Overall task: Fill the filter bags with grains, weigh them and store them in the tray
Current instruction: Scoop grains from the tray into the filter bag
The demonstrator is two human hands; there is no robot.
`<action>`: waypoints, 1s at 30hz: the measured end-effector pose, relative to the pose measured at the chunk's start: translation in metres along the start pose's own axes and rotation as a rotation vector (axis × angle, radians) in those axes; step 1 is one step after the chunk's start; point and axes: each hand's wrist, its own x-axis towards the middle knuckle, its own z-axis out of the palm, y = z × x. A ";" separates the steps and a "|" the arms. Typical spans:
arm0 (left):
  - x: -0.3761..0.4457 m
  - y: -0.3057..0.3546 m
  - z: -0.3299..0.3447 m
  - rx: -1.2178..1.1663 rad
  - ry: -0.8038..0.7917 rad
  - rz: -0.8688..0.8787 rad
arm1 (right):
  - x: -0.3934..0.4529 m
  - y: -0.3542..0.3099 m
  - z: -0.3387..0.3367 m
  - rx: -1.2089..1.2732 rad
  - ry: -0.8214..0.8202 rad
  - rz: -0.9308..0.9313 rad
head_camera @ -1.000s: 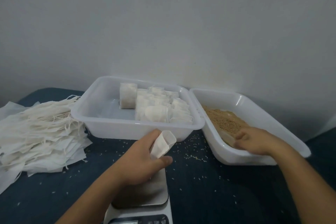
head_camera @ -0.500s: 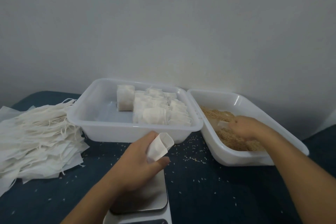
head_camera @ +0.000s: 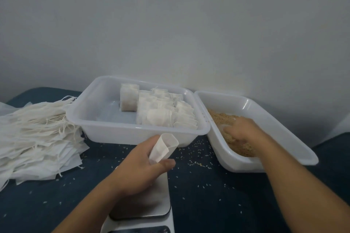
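The dark blue tabletop lies bare between the scale and the grain tray, strewn only with loose grains; a hand could pass there. The storage tray blocks the middle rear; its left half is open floor, its right half is packed with filled bags. The grain tray touches the storage tray's right rim, leaving no gap between them at the back; it sits tilted, and the right hand occupies its near end. The pile of empty bags fills the left side up to the storage tray's wall. The left hand with its open bag hangs above the scale's platform; the wall closes off the rear.
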 end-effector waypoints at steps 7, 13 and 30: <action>0.001 -0.002 0.004 -0.029 0.028 -0.015 | 0.005 -0.007 0.014 0.203 0.017 0.042; 0.001 -0.004 0.004 -0.055 0.081 -0.059 | -0.013 0.010 0.009 0.255 0.149 0.053; 0.003 -0.003 0.001 0.007 0.195 -0.144 | -0.118 0.010 -0.012 0.894 0.330 -0.280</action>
